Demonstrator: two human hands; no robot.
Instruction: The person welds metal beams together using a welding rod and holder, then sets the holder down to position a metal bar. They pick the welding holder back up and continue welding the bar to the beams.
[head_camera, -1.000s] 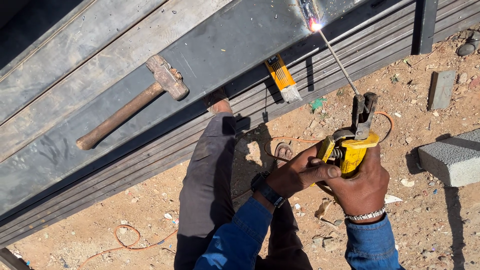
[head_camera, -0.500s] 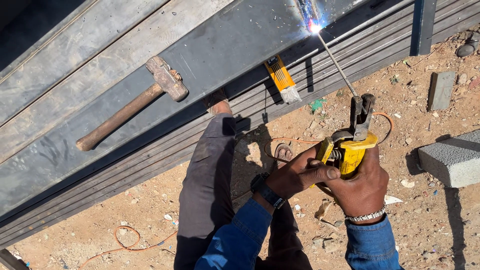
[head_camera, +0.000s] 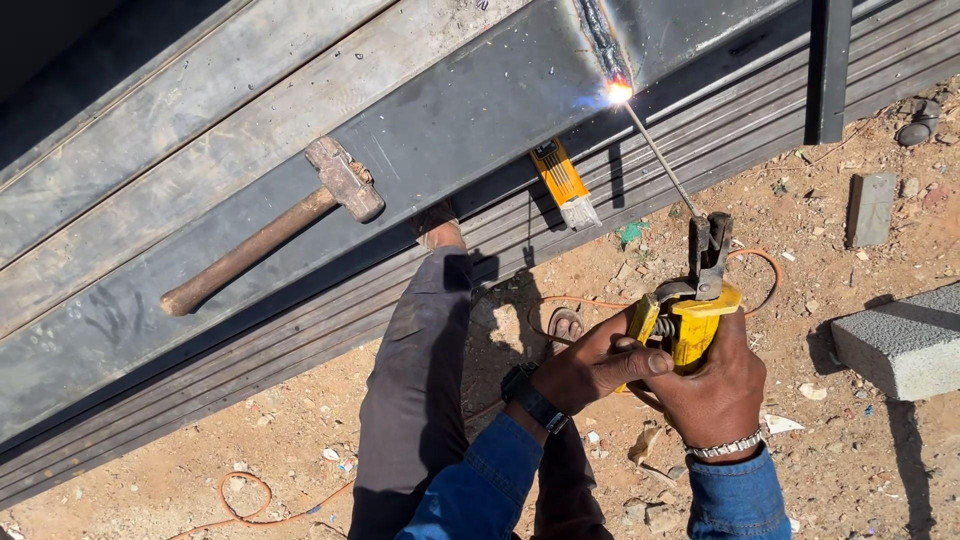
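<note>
Both my hands grip a yellow electrode holder (head_camera: 692, 318) at the lower right. My right hand (head_camera: 712, 385) wraps its handle from below; my left hand (head_camera: 598, 362) steadies it from the left side. A thin welding rod (head_camera: 660, 155) runs up from the holder's jaws to a bright arc (head_camera: 619, 92) on a dark steel plate (head_camera: 450, 120). A rough weld bead (head_camera: 600, 30) leads up from the arc. My trousered leg (head_camera: 420, 380) stretches toward the steel, its foot against the ribbed beam.
A hammer (head_camera: 275, 230) with a wooden handle lies on the plate at left. A yellow packet (head_camera: 562, 182) rests on the ribbed steel. A grey concrete block (head_camera: 900, 340) sits at right, a smaller stone (head_camera: 870, 208) above it. Orange cable (head_camera: 250, 505) trails over the sandy ground.
The arc has crept slightly down the seam and the rod looks a little shorter. Hands and holder have barely shifted.
</note>
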